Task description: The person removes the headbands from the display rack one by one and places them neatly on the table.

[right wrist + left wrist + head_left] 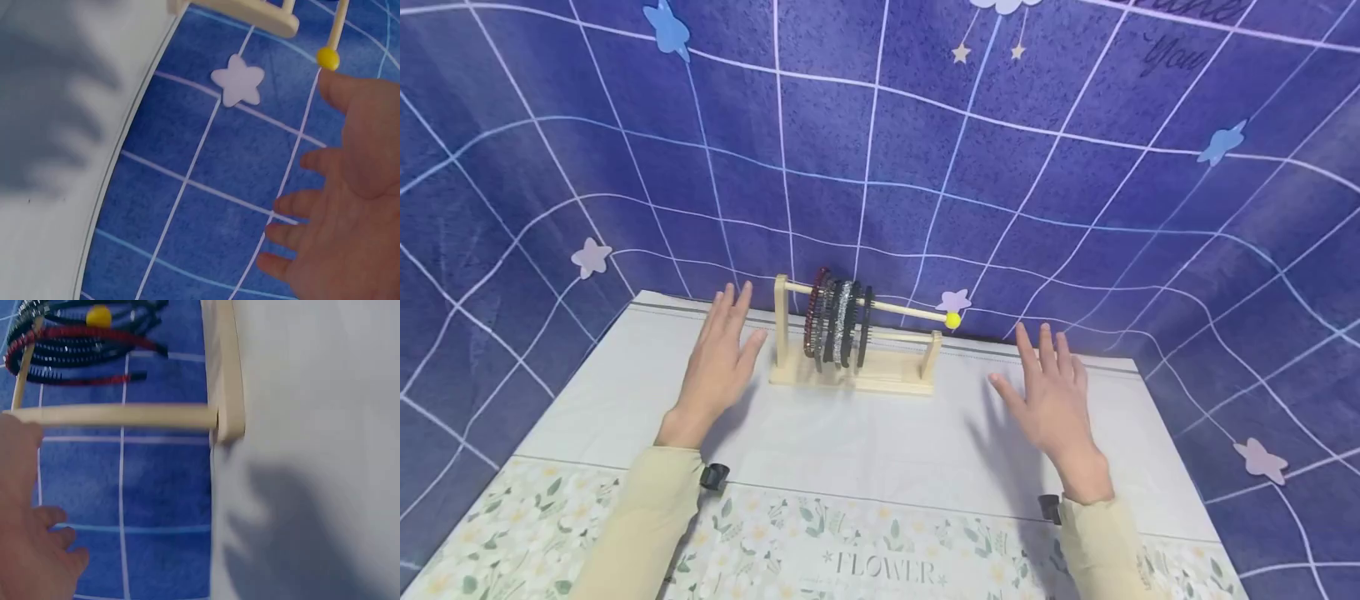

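While the left hand (715,364) and right hand (1051,398) flank the rack (781,325) at nine and three o'clock, grips wide and empty, steadying its base (891,372) should keep headbands (841,325) aligned.

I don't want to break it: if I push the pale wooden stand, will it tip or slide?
The stand would probably slide before tipping, since its long, flat base sits on the white tabletop. The thin, dark, toothed headbands might swing, as they hang on a slender wooden rod. That rod might wobble, as its end with the round yellow ball looks unsupported.
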Motion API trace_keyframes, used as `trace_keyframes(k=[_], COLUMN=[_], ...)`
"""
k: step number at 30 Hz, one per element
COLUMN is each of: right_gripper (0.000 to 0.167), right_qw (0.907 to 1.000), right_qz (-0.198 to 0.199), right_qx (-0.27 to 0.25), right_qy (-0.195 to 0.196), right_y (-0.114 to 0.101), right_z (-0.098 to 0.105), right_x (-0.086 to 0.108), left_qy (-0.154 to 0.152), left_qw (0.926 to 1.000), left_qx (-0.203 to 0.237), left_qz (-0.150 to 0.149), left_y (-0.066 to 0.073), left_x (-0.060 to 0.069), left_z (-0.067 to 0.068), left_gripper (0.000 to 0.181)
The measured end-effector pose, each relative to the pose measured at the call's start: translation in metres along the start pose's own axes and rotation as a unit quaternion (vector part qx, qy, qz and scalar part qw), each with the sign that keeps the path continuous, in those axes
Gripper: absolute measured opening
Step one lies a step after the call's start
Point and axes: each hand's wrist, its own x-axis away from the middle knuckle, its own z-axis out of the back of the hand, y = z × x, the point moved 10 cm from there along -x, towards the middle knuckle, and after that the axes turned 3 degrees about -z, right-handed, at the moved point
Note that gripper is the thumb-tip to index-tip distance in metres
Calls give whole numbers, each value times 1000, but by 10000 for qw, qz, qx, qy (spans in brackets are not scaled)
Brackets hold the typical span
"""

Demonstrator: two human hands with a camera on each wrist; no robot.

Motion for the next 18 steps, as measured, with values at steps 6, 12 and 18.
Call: trace_keyframes(k=[6,12,18], right_gripper=[83,72,49], right_qw=[9986,9897,9681], right_qz=[158,377,357], right_qx=[-158,-634,-1439], right_qy=[489,1223,2018], right_y=[-28,-54,-72], right_z=[5,13,25], right_x=[6,16,22], left_qy=[920,1204,1358], left_qw=[9818,9671,9387], left_qx=[1436,1893,2609], left_qz=[832,1199,1800], left_y=[-12,-18,-28], left_x=[7,12,26], left_z=[-10,-38,-70], left_gripper=[67,61,58])
